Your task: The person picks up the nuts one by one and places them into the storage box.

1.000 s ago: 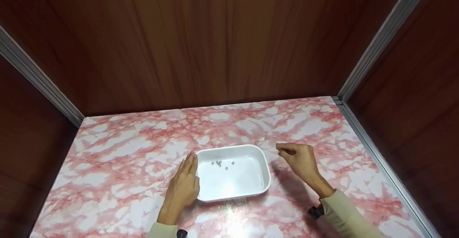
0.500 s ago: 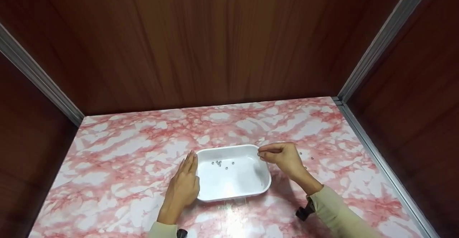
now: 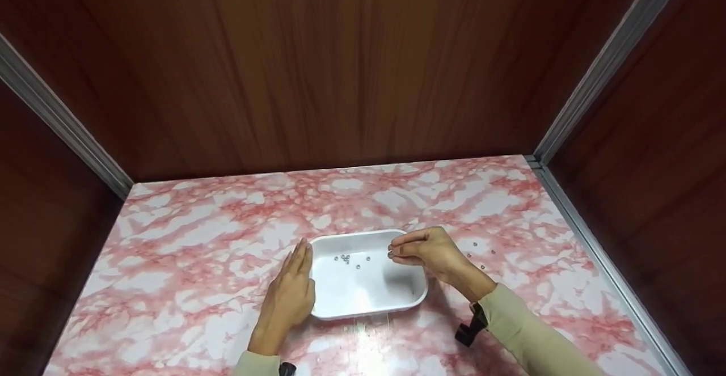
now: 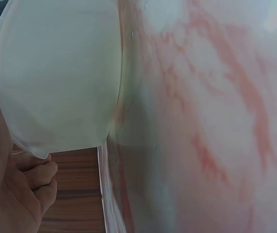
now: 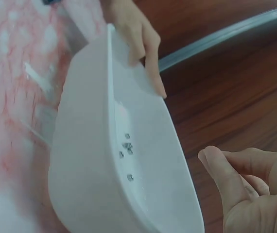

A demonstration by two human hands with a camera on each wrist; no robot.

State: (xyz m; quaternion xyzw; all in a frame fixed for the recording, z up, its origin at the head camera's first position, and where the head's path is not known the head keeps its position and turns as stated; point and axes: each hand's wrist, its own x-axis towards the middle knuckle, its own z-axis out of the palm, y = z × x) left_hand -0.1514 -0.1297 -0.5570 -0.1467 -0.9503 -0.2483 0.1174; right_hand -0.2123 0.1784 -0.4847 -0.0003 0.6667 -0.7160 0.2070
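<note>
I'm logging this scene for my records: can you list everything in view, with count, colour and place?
tray: one, white, on the table near the front middle.
beads in the tray: about five, small, silvery, in its far left part.
beads on the table: about three, small, silvery, right of the tray.
table: one, pink and white marble pattern.
walls: brown wood grain, on three sides, with grey metal corner strips.
left hand: flat, straight fingers against the tray's left side.
right hand: above the tray's far right part, fingers pinched together; whether they hold a bead is too small to tell.
</note>
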